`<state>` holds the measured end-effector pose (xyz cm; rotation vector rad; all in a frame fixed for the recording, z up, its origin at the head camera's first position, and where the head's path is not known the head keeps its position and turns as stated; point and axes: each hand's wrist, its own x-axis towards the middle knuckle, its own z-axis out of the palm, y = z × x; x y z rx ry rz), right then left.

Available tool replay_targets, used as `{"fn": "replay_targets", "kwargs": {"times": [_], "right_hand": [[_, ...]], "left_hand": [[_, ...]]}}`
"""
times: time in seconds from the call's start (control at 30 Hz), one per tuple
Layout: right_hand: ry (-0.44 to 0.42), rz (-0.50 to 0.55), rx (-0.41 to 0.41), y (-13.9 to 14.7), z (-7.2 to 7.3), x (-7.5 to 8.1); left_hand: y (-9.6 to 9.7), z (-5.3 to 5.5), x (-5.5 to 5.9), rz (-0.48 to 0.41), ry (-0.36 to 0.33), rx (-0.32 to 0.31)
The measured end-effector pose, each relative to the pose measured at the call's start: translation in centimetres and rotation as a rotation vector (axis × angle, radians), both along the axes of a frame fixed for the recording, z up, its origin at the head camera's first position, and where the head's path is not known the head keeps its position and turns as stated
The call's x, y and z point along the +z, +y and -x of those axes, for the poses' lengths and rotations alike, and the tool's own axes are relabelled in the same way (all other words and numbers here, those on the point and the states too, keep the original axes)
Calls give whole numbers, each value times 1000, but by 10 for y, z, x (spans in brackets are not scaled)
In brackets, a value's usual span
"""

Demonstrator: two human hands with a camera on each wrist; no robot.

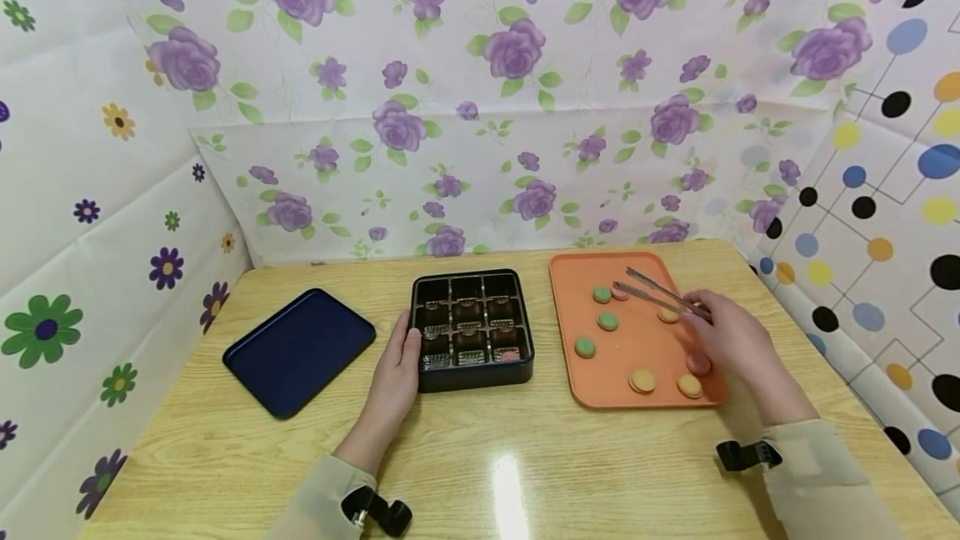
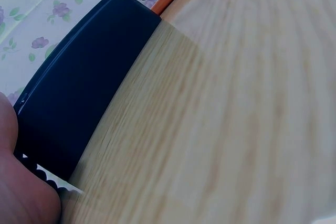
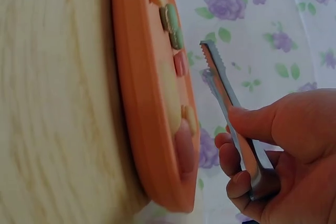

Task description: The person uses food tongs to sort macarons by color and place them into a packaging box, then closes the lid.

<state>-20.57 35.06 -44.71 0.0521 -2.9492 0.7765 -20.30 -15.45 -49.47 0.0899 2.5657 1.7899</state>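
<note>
My right hand (image 1: 727, 336) grips metal tongs (image 3: 231, 100), their serrated tips spread apart above the orange tray (image 1: 630, 265). On that tray lie green macarons (image 1: 585, 347), yellow macarons (image 1: 642, 381) and pink macarons (image 1: 698, 363). A black box (image 1: 472, 377) with a clear divided insert stands left of the tray. One pink macaron (image 1: 509, 356) sits in its front right compartment; the other compartments hold no macaron that I can see. Against the box's left wall rests my left hand (image 1: 397, 369), fingers fairly straight, the thumb near the front corner.
A dark blue, shallow lid-like tray (image 1: 300, 352) lies at an angle on the left side of the wooden table (image 1: 465, 457). Patterned cloth (image 1: 480, 107) rises behind the table and along both sides.
</note>
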Motion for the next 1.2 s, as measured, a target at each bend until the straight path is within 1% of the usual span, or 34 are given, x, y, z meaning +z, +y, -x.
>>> {"fn": "replay_targets", "kwargs": {"times": [0.2,0.4,0.8,1.03,1.2], "right_hand": [[-28,-5,-6,7,2,-8],[-50,2,10,11,3,-13],[-39,-43,13,11,3,-16],[-25,-52,9,8,3,-17],[-26,-57,-2,6,4,-17]], "left_hand": [[1,0,0,-10,-1,0],[0,0,0,-5,-7,-6],[0,0,0,-9,8,-12],[0,0,0,-23,-11,-7],[0,1,0,-21,-4,-9]]}}
